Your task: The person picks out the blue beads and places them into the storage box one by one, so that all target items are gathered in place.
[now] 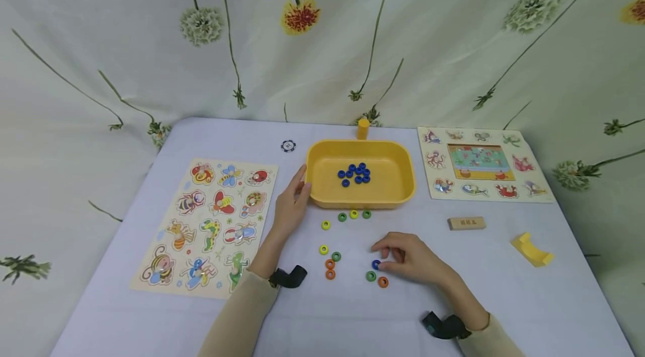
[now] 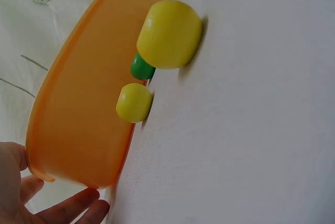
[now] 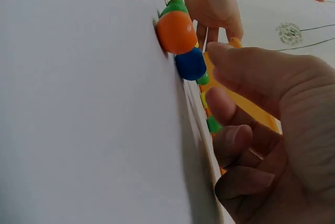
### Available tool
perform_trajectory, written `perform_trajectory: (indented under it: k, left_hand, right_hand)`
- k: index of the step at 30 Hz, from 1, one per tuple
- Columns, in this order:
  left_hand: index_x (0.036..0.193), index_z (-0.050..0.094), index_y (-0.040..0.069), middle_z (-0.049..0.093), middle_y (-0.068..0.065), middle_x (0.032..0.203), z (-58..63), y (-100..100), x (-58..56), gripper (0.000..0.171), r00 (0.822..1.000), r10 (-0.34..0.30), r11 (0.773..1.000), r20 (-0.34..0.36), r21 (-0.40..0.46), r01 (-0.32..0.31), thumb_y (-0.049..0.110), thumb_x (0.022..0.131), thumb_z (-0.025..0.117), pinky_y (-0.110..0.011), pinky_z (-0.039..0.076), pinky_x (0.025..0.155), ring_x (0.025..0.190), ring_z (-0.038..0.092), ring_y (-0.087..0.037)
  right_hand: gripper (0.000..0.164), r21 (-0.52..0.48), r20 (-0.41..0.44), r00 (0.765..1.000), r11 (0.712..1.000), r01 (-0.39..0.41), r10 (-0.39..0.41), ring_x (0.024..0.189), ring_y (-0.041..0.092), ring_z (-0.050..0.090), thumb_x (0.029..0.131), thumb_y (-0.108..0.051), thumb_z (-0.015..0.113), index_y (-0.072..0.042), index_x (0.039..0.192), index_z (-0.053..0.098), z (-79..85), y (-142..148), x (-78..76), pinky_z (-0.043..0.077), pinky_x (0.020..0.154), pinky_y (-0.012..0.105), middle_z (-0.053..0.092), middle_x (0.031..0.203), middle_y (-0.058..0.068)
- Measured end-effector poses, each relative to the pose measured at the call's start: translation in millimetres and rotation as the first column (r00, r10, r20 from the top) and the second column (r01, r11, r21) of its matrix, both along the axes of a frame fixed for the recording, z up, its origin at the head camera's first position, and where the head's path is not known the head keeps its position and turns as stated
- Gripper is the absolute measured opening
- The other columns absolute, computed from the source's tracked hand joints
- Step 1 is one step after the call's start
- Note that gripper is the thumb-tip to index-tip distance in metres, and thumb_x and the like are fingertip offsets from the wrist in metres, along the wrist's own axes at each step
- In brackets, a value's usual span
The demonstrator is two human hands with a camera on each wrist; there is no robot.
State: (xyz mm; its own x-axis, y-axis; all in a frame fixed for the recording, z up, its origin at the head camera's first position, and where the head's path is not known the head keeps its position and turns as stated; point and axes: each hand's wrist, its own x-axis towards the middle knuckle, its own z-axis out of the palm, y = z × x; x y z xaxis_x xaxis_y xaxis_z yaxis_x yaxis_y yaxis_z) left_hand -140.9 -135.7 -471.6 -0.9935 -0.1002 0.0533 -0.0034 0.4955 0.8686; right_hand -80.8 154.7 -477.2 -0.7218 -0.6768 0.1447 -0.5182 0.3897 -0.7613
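Against the left end of a yellow tray [image 1: 360, 205], my left hand [image 1: 292, 203] rests with its fingertips touching the wall and rim. Several blue beads [image 1: 359, 179] lie inside the tray. My right hand [image 1: 410, 256] is low over the table, thumb and fingers parted around a gap. Close to its thumb tip is a single blue bead [image 1: 375, 263], which the right wrist view also shows outside the fingers' grasp. Beside that bead lie a green bead [image 1: 370, 276] and an orange bead [image 1: 383, 282].
Loose yellow [image 1: 323, 249], green [image 1: 336, 257] and orange beads [image 1: 330, 275] lie between the hands; others line the tray's front. An insect puzzle board [image 1: 214, 222] is left, a sea-animal board [image 1: 484, 167] right. Nearby are a wooden block [image 1: 466, 224] and a yellow curved block [image 1: 532, 250].
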Motion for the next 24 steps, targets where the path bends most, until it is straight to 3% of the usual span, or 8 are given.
perform_trajectory:
  k: [5, 10, 15, 19, 24]
  left_hand:
    - [0.136, 0.027, 0.041, 0.056, -0.008, 0.108, -0.3, -1, 0.4, 0.047, 1.000, -0.002, 1.000, -0.001, -0.002, 0.002, 0.038, 0.092, 0.041, -0.039, 0.040, 0.086, 0.097, 0.051, -0.021]
    - [0.137, 0.028, 0.039, 0.056, -0.009, 0.109, -2.5, -3, -0.4, 0.047, 1.000, 0.005, 1.000, -0.001, -0.007, -0.005, 0.038, 0.092, 0.041, -0.039, 0.039, 0.087, 0.098, 0.051, -0.020]
    - [0.136, 0.026, 0.042, 0.055, -0.008, 0.111, -2.2, -1, -1.3, 0.046, 1.000, 0.000, 1.000, 0.011, -0.010, 0.000, 0.040, 0.092, 0.040, -0.039, 0.039, 0.088, 0.101, 0.051, -0.020]
    - [0.135, 0.026, 0.044, 0.055, -0.009, 0.112, -1.3, -1, -1.3, 0.046, 1.000, 0.011, 1.000, 0.018, -0.009, -0.010, 0.041, 0.092, 0.040, -0.040, 0.039, 0.088, 0.102, 0.051, -0.021]
    - [0.135, 0.026, 0.044, 0.056, -0.007, 0.109, -2.5, -1, -1.2, 0.046, 1.000, 0.007, 1.000, 0.020, -0.006, -0.007, 0.041, 0.092, 0.040, -0.039, 0.040, 0.086, 0.098, 0.051, -0.021]
  right_hand:
    - [0.027, 0.102, 0.014, 1.000, 0.995, 0.014, -0.015, 0.055, 0.003, 0.042, 0.074, -0.028, 0.071, -0.025, 0.100, 0.064, -3.1, -2, 0.8, 0.034, 0.049, 0.015, 0.054, 0.077, -0.014]
    - [0.021, 0.138, -0.005, 1.000, 0.990, 0.008, -0.007, 0.055, 0.002, 0.042, 0.075, -0.029, 0.070, -0.028, 0.094, 0.065, -2.6, -4, 1.1, 0.034, 0.049, 0.015, 0.055, 0.077, -0.015]
    - [0.018, 0.055, 0.016, 1.000, 0.998, 0.013, -0.014, 0.056, 0.003, 0.042, 0.076, -0.026, 0.069, -0.026, 0.094, 0.064, 7.8, -3, -3.9, 0.035, 0.049, 0.016, 0.054, 0.077, -0.014]
    - [0.017, -0.058, -0.072, 0.996, 0.997, 0.043, -0.047, 0.056, 0.006, 0.042, 0.078, -0.021, 0.068, -0.022, 0.094, 0.065, 33.4, -4, -23.1, 0.036, 0.049, 0.019, 0.054, 0.077, -0.011]
    - [0.017, -0.091, -0.229, 0.964, 0.989, 0.120, -0.138, 0.055, 0.006, 0.041, 0.077, -0.017, 0.068, -0.016, 0.094, 0.066, 65.0, -16, -62.9, 0.035, 0.047, 0.020, 0.056, 0.077, -0.007]
